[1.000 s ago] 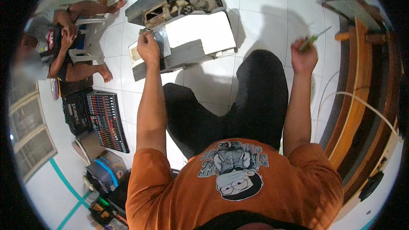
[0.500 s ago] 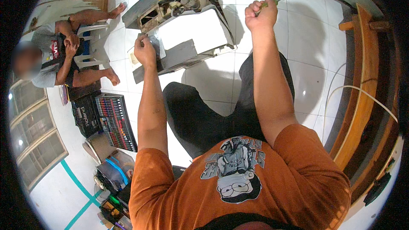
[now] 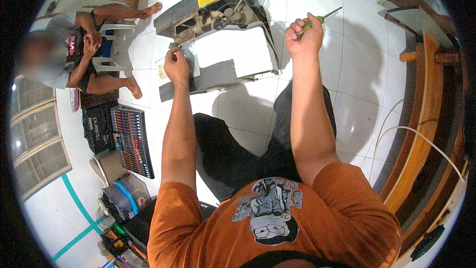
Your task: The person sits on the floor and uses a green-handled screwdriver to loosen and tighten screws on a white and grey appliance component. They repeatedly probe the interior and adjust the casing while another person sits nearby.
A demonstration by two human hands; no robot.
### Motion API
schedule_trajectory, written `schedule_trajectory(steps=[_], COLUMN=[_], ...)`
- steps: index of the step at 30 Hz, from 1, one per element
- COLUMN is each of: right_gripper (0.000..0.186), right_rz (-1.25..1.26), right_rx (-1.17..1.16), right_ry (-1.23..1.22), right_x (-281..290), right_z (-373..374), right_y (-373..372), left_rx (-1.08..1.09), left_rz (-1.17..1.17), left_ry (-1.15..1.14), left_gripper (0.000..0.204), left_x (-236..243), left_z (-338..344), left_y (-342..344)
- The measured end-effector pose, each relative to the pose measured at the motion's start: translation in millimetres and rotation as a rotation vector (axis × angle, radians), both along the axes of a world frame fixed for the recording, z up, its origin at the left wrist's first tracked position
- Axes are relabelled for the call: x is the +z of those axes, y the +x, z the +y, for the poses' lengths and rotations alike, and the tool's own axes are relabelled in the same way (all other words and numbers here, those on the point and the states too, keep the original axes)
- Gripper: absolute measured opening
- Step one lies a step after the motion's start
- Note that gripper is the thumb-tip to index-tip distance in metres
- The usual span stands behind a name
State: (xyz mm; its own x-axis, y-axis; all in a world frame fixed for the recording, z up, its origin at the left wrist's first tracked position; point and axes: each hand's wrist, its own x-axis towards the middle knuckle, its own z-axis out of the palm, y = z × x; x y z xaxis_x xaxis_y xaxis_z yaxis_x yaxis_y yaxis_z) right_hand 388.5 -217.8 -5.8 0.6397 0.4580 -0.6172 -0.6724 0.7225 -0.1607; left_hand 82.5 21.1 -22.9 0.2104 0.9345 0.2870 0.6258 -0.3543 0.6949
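Note:
An opened appliance (image 3: 220, 68) with a dark grey casing lies on the tiled floor in front of my knees. A large white panel (image 3: 218, 46) covers its near side, and round, motor-like parts with tubing (image 3: 238, 16) show inside. My left hand (image 3: 177, 65) is at its left end, fingertips pinched together beside a clear, shiny piece (image 3: 191, 59). Whatever sits between those fingertips is too small to make out. Raised to the right of the appliance, my right hand (image 3: 305, 37) is closed around a screwdriver (image 3: 320, 20) with a green handle. Its metal shaft points up and right, touching nothing.
Another person (image 3: 74, 52) sits on a white plastic chair (image 3: 106, 64) at the left, hands together. Below them stand an audio mixer (image 3: 131, 139) and a clear storage box (image 3: 128, 196). A wooden bench (image 3: 421, 114) runs along the right, with a pale cable (image 3: 411, 130) looping near it.
The whole view has shifted, so the appliance appears lower and farther right. My right hand has turned slightly, showing more of the screwdriver handle. My left hand remains at the appliance's left end.

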Motion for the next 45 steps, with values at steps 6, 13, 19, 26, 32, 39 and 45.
schedule_trajectory(steps=[6, 13, 19, 26, 32, 39, 45], right_gripper=[0.023, 0.022, 0.022, 0.023, 0.022, 0.021, 0.021], right_rz=[-0.046, -0.021, -0.033, 0.004, 0.018, -0.057, -0.046], right_rx=[0.038, 0.021, 0.045, 0.063, 0.043, 0.105, 0.072], right_ry=[0.04, -0.013, -0.031, -0.006, -0.034, -0.007, -0.005], right_x=[8, 10, -6, 2, 11, -6, -2], right_z=[2, 4, 8, 6, 4, 0, 3], right_y=[-7, -11, -8, -8, -8, -4, -5], left_rx=[-0.005, -0.013, 0.005, -0.029, -0.033, -0.006, 0.018], left_rz=[0.039, -0.03, -0.001, -0.012, -0.045, -0.005, 0.003], left_ry=[0.037, -0.019, -0.021, 0.025, -0.016, -0.053, -0.051], left_gripper=[0.026, 0.027, 0.027, 0.025, 0.025, 0.028, 0.029], left_x=[-2, -4, -5, -11, -11, -7, -4], left_z=[9, 7, 9, 11, 10, 8, 6], left_y=[-7, -4, -4, -6, -6, -5, -3])
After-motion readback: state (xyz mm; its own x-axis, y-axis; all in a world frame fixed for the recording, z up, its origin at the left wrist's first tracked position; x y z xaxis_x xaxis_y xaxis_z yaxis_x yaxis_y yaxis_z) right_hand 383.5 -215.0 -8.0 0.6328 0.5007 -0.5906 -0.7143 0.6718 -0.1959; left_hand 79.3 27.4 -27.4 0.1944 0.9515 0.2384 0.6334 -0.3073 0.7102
